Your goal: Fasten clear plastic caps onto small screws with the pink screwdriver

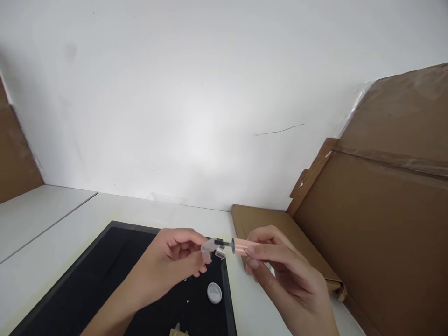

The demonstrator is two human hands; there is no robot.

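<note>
Black mat (105,275) lying on white table (45,219), taking up left of desk. Left hand (175,261) hovering over mat, fingers pinching small clear cap (209,246). White round disc (214,293) sitting on mat just below. Right hand (280,275) gripping pink tube (243,246), black tip pointing at cap, nearly touching. Cardboard sheets (378,224) leaning against wall at right.

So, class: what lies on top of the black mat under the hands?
On the black mat lie a round white cap, white specks and a part cut off at the bottom edge. The left hand and forearm cover more of it.
</note>
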